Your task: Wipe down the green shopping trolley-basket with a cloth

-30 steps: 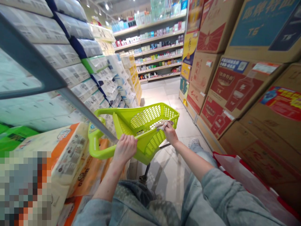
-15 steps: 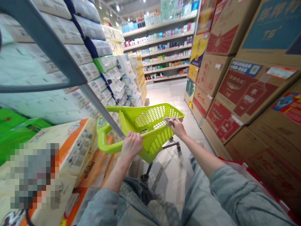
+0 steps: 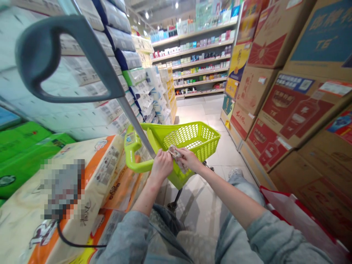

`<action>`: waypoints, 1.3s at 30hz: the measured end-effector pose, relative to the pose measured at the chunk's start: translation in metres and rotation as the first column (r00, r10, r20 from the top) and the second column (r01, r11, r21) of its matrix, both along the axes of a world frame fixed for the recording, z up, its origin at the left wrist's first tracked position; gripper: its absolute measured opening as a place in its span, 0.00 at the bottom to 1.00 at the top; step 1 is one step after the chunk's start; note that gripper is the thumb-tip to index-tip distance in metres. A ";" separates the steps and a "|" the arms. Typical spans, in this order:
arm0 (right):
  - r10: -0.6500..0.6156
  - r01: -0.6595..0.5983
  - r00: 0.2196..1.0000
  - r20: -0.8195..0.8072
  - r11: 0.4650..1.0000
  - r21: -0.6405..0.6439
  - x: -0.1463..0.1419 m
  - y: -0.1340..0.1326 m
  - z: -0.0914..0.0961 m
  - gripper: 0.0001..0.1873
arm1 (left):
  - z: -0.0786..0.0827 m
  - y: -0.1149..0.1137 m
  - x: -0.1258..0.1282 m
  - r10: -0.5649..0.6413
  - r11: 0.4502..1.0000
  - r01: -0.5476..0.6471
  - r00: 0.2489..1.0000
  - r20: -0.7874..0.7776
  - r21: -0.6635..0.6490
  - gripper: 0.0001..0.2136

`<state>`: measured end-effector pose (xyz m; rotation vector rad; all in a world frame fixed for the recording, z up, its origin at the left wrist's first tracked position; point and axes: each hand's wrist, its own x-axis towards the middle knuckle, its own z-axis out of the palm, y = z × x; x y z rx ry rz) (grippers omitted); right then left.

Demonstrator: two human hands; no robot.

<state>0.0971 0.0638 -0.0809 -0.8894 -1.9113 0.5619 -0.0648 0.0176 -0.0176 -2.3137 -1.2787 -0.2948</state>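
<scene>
Brown cardboard cartons [image 3: 286,110] stacked along the right, orange-banded tissue packs [image 3: 107,165] along the left. Between them, a lime-green plastic wheeled shopping basket [image 3: 200,137]. Over its near side, a crumpled pale cloth [image 3: 177,157], clamped by the right hand's [image 3: 191,159] fingers; left hand's [image 3: 162,165] fingers curled close, contact unclear.

"Where are you standing?"

"In a supermarket aisle. You have store shelving [image 3: 192,62] of boxed goods at top centre, printed cardboard cartons [image 3: 297,110] stacked at right, wrapped tissue packs [image 3: 121,47] piled at upper left, and a lime-green shopping cart [image 3: 192,141] on the tiled floor [image 3: 200,113]."
</scene>
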 end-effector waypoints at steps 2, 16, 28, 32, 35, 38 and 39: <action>-0.016 0.008 0.993 0.113 0.997 0.074 0.004 0.003 0.005 0.20 | 0.002 -0.004 -0.002 -0.041 0.999 0.041 0.999 0.014 0.029 0.13; -0.106 0.004 0.928 0.356 0.961 0.275 0.013 0.019 -0.011 0.16 | 0.021 -0.021 -0.039 0.387 0.898 -0.438 0.839 0.383 0.052 0.18; -0.142 -0.012 0.930 0.338 0.910 0.415 -0.043 -0.008 0.006 0.17 | 0.023 -0.021 -0.029 0.506 0.844 -0.531 0.834 0.221 0.071 0.23; -0.114 -0.036 0.945 0.307 0.896 0.442 -0.051 -0.008 0.005 0.18 | 0.022 -0.021 -0.032 0.490 0.851 -0.516 0.846 0.211 0.098 0.23; -0.176 0.033 0.929 0.327 0.916 0.400 -0.023 0.003 -0.009 0.18 | 0.021 -0.021 -0.034 0.491 0.850 -0.518 0.846 0.208 0.094 0.23; -0.384 0.281 0.859 0.338 0.906 0.315 0.021 0.016 -0.026 0.17 | 0.019 -0.020 -0.035 0.495 0.849 -0.522 0.841 0.220 0.084 0.22; -0.465 0.376 0.827 0.315 0.875 0.305 0.033 0.018 -0.030 0.17 | 0.019 -0.020 -0.034 0.497 0.847 -0.524 0.839 0.223 0.084 0.22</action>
